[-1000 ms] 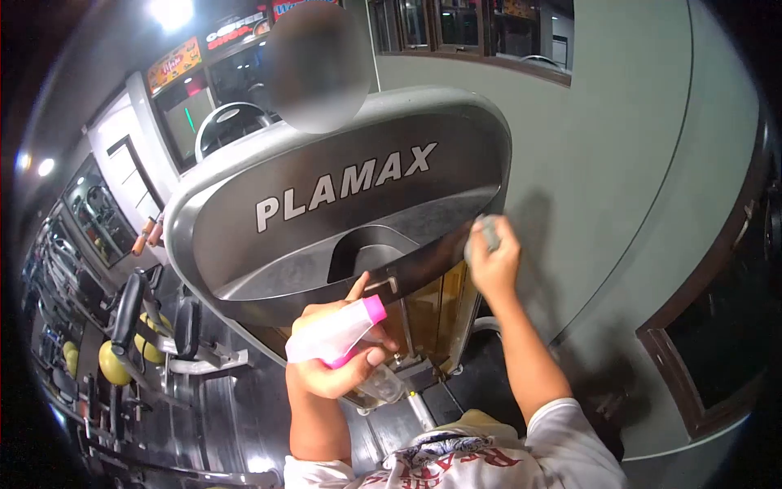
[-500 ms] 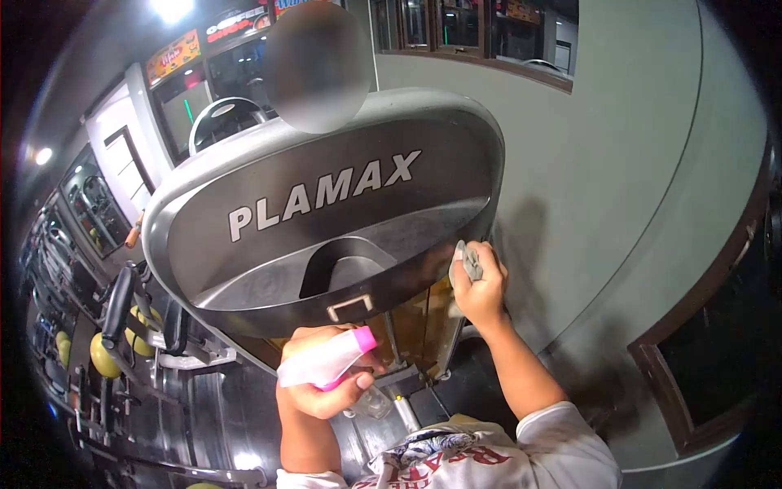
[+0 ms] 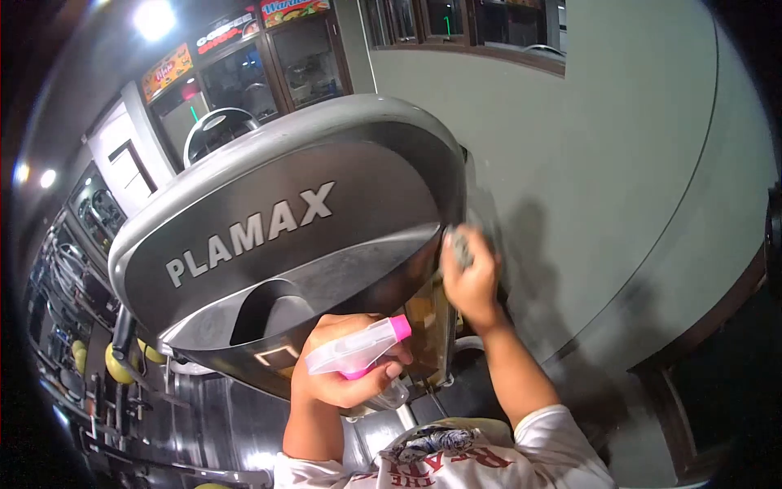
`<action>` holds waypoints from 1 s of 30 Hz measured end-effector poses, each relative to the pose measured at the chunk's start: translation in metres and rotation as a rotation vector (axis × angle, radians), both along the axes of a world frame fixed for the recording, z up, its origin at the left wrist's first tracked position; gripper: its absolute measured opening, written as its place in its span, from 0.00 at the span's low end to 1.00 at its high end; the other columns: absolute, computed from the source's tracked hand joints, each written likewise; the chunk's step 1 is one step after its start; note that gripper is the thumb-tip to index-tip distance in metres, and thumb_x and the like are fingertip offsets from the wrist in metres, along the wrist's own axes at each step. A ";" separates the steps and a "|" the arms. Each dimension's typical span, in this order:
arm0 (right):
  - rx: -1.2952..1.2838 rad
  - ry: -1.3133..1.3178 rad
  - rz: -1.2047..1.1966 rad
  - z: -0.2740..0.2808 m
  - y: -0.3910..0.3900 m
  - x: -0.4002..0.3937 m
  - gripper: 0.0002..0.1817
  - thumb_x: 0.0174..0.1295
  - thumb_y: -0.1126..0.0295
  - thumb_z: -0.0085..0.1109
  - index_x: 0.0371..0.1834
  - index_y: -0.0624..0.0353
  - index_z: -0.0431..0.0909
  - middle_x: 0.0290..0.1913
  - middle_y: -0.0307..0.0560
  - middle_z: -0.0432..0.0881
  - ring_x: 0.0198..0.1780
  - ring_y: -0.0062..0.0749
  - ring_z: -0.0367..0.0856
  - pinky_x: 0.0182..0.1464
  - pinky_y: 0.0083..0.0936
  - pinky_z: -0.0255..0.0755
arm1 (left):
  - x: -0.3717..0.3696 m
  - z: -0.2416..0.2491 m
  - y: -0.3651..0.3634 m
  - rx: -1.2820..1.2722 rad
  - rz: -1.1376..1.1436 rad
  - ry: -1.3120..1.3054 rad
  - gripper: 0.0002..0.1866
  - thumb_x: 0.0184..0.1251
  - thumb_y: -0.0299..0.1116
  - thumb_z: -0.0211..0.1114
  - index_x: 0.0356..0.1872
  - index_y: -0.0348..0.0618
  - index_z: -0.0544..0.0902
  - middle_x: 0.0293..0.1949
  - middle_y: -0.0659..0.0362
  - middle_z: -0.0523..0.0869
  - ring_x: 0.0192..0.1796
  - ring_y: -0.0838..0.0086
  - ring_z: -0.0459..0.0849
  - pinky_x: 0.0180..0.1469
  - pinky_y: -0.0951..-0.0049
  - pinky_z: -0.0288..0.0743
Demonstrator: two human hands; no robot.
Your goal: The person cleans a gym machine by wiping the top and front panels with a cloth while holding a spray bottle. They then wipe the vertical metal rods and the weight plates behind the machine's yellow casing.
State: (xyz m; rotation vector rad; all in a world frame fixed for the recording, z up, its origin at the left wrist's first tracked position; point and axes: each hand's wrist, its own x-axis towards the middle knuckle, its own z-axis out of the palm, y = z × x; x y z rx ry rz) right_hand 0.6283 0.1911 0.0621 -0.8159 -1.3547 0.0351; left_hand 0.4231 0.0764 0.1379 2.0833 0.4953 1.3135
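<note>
My left hand (image 3: 334, 389) is wrapped round a spray bottle (image 3: 354, 352) with a translucent white head and a pink nozzle pointing right. Its clear body shows only in part below my fingers. In my right hand (image 3: 474, 285) a grey crumpled cloth (image 3: 462, 249) is gripped, slightly blurred. That hand is at the right edge of a large dark machine cover (image 3: 391, 183) with a silver rim and the word PLAMAX. The cover has a tray-like ledge with a dark recess (image 3: 273, 314) in it. My left hand is in front of its lower edge.
A grey-green wall (image 3: 619, 155) rises close on the right, with a brown-framed window (image 3: 521, 53) above. Gym machines and yellow balls (image 3: 120, 363) stand at the left on a dark floor. Behind the cover are shop signs (image 3: 228, 34) and glass doors.
My view has turned, so the cover now sits further left and more angled. My right hand with the cloth moved slightly up along its right edge. The spray bottle shifted right in view.
</note>
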 end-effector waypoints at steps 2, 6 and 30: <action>-0.148 0.102 -0.074 0.009 0.040 0.018 0.07 0.66 0.72 0.62 0.42 0.62 0.77 0.29 0.54 0.79 0.29 0.42 0.78 0.35 0.32 0.74 | 0.011 -0.004 0.006 -0.041 0.014 -0.017 0.09 0.54 0.28 0.74 0.35 0.36 0.86 0.30 0.55 0.91 0.29 0.69 0.89 0.33 0.72 0.81; -0.080 0.210 0.027 -0.003 0.040 0.014 0.06 0.64 0.76 0.62 0.41 0.62 0.77 0.27 0.52 0.77 0.27 0.37 0.74 0.35 0.30 0.73 | 0.023 -0.001 0.007 -0.118 0.126 -0.068 0.10 0.54 0.29 0.75 0.35 0.36 0.86 0.30 0.55 0.91 0.29 0.70 0.89 0.33 0.73 0.81; 0.194 -0.034 0.144 0.057 0.079 0.043 0.10 0.61 0.76 0.65 0.44 0.61 0.77 0.37 0.56 0.80 0.38 0.58 0.82 0.39 0.44 0.77 | 0.056 0.029 0.040 -0.051 0.295 0.149 0.12 0.41 0.31 0.70 0.30 0.40 0.87 0.27 0.58 0.90 0.33 0.64 0.92 0.78 0.43 0.56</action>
